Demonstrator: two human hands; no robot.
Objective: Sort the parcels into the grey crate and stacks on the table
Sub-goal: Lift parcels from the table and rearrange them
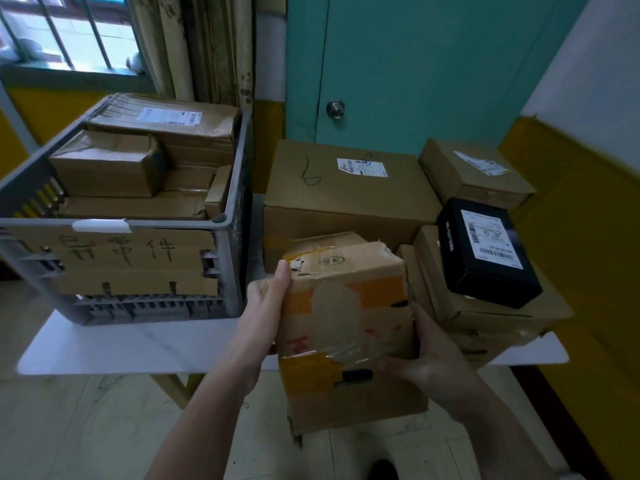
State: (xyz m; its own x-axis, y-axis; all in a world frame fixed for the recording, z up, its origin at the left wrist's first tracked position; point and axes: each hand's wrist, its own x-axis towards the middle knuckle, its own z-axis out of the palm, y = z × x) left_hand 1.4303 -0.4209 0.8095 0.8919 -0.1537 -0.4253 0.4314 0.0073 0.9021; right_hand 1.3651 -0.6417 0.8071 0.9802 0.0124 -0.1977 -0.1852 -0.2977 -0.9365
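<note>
Only arms and a bit of foot in view. L forearm (214, 393) is bare from the wrist down to the frame's bottom edge, slim and smooth; R forearm (491, 414) is bare likewise. L hand (266, 299) is bare, w/ a long thumb and a short-cut nail (the nail's blurred, so no more on it). R hand (427, 355) is bare too, knuckles showing. Betw. the arms, at the bottom edge, a dark rounded shoe toe (382, 470). By the R elbow, a small pale patch (569, 477), poss. clothing; can't tell.
</note>
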